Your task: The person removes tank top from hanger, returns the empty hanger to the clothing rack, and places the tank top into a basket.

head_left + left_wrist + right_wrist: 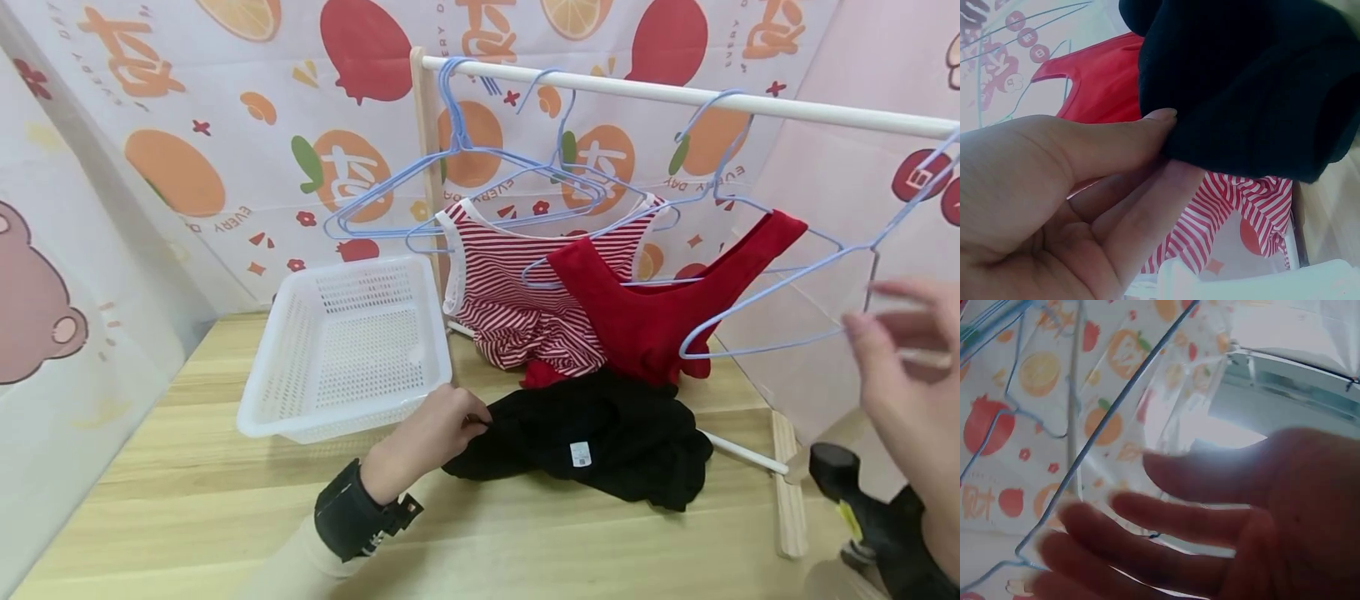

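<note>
My left hand (438, 429) pinches the left edge of a black garment (637, 450) between thumb and fingers; the garment lies crumpled on the table with a white label showing. In the left wrist view the black cloth (1241, 94) runs up from the thumb tip. My right hand (911, 358) is at the right edge, fingers apart and holding nothing, close beside an unloaded blue hanger (780, 290) on the rail. The right wrist view has the spread fingers (1147, 550) near the blue hanger wire (1107, 419).
A white rail (637, 87) carries several blue hangers. A red-striped top (555, 258) and a red top (667, 321) hang behind the black garment. The white perforated basket (262, 375) stands at the left on the wooden table (187, 500). A wooden rack foot (787, 492) is at the right.
</note>
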`<state>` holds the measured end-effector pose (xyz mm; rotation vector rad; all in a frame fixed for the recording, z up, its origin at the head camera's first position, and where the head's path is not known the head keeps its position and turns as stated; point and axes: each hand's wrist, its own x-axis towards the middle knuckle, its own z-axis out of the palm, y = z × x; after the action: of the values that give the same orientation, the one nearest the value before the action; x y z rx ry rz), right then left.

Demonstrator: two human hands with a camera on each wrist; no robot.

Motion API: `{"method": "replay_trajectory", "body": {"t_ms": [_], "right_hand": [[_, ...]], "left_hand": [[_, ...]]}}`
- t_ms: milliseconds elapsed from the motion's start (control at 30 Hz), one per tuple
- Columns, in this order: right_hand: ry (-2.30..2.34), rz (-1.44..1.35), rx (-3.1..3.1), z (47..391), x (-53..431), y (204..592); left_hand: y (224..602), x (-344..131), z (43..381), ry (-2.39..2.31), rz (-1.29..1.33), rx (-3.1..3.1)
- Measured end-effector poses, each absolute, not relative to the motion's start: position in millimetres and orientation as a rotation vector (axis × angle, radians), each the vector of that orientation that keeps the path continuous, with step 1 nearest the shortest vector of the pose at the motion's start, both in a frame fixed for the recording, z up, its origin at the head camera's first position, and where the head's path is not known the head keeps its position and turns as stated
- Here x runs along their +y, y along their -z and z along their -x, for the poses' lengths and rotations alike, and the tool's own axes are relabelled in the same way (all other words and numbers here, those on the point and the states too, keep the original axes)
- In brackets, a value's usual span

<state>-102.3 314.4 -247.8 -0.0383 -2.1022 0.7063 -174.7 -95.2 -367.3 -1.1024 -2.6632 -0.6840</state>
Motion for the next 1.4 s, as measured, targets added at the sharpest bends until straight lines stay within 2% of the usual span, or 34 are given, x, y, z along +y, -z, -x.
{"method": "replay_trajectory", "body": {"t_ms": [100,233,533,800,1000,1400], "right_hand": [[-0.688,-0.163,-2.265,87.0,307.0,256.4],[-0.431,-0.352,-2.561,76.6,287.6,258.8],[-0.307,-0.637,-2.945,119.0,248.3,274.2],[-0.349,-0.692,-3.089,159.6,228.3,294.4],[-0.423,-0.726,-3.133,177.6,226.1,305.7],[-0.394,-0.674,-3.202,196.5,223.0,320.8]], "left_hand": [[366.3,-97.5,174.3,0.682,1.101,-2.667],[364.6,-101.0,170.4,0.671,1.086,-2.670],[352.0,-117.6,153.6,0.665,0.944,-2.727],[333.3,-143.5,133.0,0.596,0.805,-2.683],[321.0,-174.4,122.3,0.526,0.694,-2.699],[319.1,-246.3,137.6,0.433,0.583,-2.925]]}}
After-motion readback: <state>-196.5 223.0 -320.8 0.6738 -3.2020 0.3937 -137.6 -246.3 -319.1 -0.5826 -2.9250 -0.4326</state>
